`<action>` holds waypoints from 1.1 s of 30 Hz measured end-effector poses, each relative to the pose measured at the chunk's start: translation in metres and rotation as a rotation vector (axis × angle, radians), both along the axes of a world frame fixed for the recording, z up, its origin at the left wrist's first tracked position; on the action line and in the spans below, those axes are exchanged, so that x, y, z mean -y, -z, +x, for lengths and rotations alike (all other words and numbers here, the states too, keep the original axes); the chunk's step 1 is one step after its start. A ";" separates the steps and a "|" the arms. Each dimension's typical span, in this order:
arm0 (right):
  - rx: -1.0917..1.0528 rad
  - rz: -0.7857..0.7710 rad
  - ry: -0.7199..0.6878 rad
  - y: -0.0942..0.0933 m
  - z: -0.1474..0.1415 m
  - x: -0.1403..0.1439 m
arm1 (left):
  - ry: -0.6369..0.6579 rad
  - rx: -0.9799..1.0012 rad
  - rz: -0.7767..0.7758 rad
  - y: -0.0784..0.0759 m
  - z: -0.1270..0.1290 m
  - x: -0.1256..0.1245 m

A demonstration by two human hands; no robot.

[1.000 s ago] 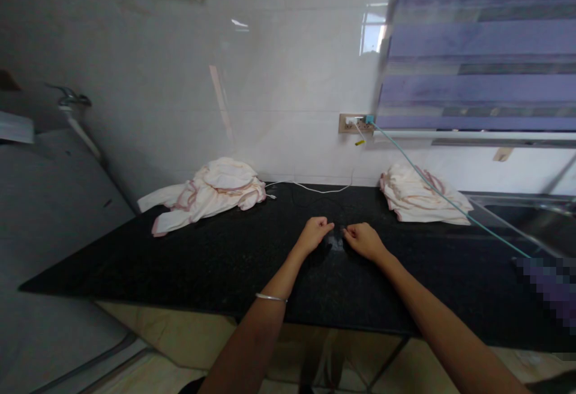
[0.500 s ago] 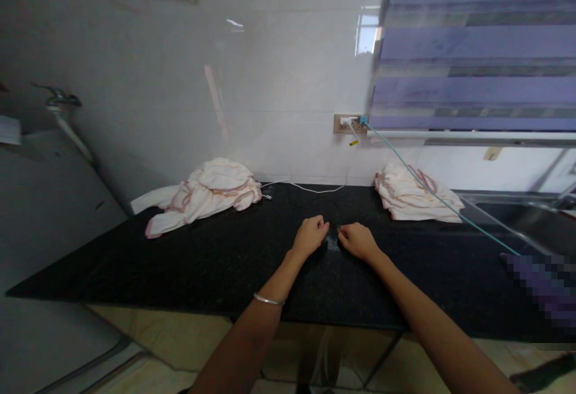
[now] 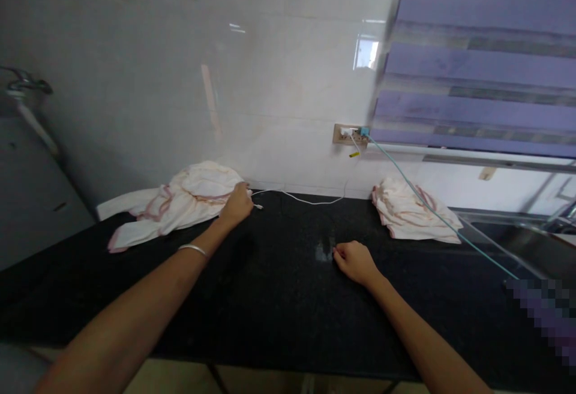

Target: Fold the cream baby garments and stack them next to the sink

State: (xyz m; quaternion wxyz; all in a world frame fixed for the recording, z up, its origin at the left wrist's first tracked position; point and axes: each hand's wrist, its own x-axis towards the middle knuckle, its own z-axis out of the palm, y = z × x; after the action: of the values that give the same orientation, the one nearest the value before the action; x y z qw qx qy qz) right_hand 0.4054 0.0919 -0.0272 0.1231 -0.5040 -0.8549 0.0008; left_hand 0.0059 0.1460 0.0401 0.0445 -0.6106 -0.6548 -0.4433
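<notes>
"White, pink-edged cloth [image 3: 184, 196] lies at centre left of the head view; how far is it?"

"Little seems done, most seems left: it is crumpled and spread, while the second cloth [image 3: 407, 211], centre right, makes a compact heap."

"And the grip?"

"The left hand [image 3: 237, 204] is at the first cloth's right end; its fingertips are hidden, so I cannot say if it grasps. The right hand [image 3: 355, 262] is curled closed at the black counter [image 3: 270, 298], nothing visible inside. The purple thing [image 3: 542, 316], lower right, is pixelated."
</notes>
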 end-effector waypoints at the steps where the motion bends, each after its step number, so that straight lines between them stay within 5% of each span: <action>1: 0.004 0.000 0.001 0.000 0.000 0.000 | -0.035 0.020 0.006 -0.005 -0.017 -0.004; 4: 0.020 0.001 0.004 0.002 -0.001 -0.002 | -0.195 0.114 -0.027 -0.009 -0.062 -0.014; 7: 0.036 0.000 0.003 0.003 -0.001 -0.004 | -0.313 0.218 -0.135 0.003 -0.094 -0.017; 11: 0.001 0.005 -0.005 0.005 -0.001 -0.006 | -0.391 0.286 -0.239 0.021 -0.112 -0.011; 14: -0.026 -0.003 -0.011 0.006 0.000 -0.008 | -0.358 0.285 -0.134 0.014 -0.114 -0.005; 18: -0.030 -0.005 -0.008 0.007 0.000 -0.009 | -0.296 0.249 0.108 -0.028 -0.101 0.006; 23: -0.012 0.019 -0.007 0.007 -0.002 -0.007 | -0.106 0.087 0.378 -0.091 -0.042 0.029; 28: -0.006 -0.002 -0.002 0.004 -0.002 -0.006 | -0.041 -0.020 0.570 -0.125 0.025 0.045; 33: -0.043 -0.014 0.004 0.005 -0.001 -0.007 | -0.008 -0.208 0.702 -0.165 0.057 0.057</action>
State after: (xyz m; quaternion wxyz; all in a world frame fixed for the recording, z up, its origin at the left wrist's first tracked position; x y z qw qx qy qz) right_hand 0.4041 0.0986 -0.0319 0.1379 -0.5065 -0.8510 0.0172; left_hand 0.0630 0.0886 0.2052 0.3193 -0.5973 -0.4572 -0.5764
